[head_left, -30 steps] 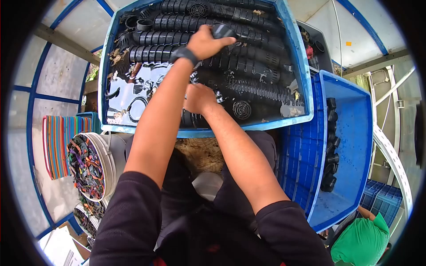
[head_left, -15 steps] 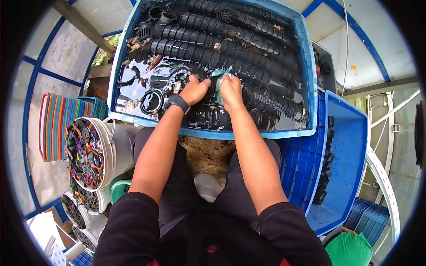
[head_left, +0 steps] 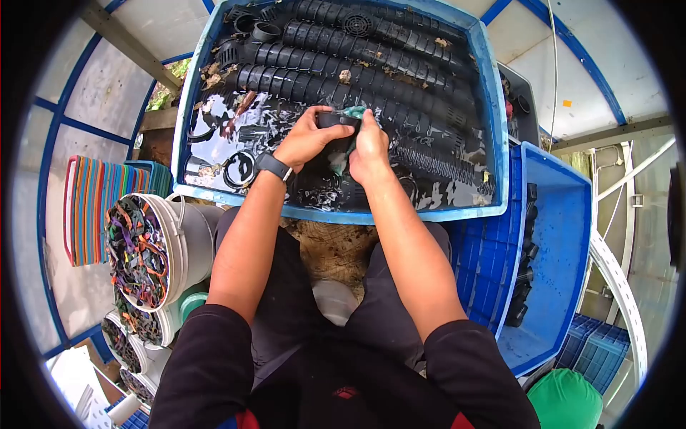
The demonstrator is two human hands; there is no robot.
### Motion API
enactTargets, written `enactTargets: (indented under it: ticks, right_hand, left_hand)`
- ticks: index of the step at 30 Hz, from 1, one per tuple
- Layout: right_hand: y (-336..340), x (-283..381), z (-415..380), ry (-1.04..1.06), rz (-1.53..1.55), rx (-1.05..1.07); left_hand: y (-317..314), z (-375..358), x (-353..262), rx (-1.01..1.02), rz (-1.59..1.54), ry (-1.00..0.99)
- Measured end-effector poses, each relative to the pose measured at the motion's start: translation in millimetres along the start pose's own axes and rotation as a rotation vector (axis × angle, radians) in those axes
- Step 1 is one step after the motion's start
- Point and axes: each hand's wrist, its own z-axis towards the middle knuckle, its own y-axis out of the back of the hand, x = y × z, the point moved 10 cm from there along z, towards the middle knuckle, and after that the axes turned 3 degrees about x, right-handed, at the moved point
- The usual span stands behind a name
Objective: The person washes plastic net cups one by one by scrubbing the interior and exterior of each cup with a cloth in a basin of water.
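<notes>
My left hand (head_left: pixel 306 140), with a watch on its wrist, grips a small black plastic pot (head_left: pixel 338 121) just above the water. My right hand (head_left: pixel 369 149) is closed on a green cloth (head_left: pixel 354 112) pressed against the pot's right side; part of the cloth hangs below. Both hands are over the front middle of a blue tub (head_left: pixel 300 213) of dark water. Rows of nested black pots (head_left: pixel 307 87) lie behind them, and a black ring (head_left: pixel 239 169) floats at the left.
Buckets (head_left: pixel 187 239) of colourful scraps and a stack of coloured trays (head_left: pixel 107 207) stand at the left. At the right, a blue crate (head_left: pixel 554 250) holds black pots, with a green rounded object (head_left: pixel 564 402) below it. Bits of debris lie on the pots.
A black pot has come up out of the water between my hands. My left hand now grips it, and the cloth in my right hand is against it.
</notes>
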Motion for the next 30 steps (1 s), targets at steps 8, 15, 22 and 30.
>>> enactTargets:
  ticks: [8, 15, 22, 30]
  right_hand:
    - [-4.7, -4.2, -7.5, 0.2, 0.104, 0.085]
    - [-27.3, 20.5, -28.9, 0.392, 0.096, 0.123]
    - [-34.1, 28.4, -11.3, 0.124, 0.169, 0.332]
    - [-44.5, 35.2, -21.9, 0.264, 0.104, 0.352]
  left_hand:
    - [36.5, 5.1, -8.4, -0.388, 0.218, -0.086]
    - [21.8, -10.0, -42.9, -0.503, 0.439, -0.454]
    - [-3.2, -11.5, -35.5, -0.229, 0.043, -0.333]
    - [16.8, -18.6, -39.3, -0.391, 0.226, -0.282]
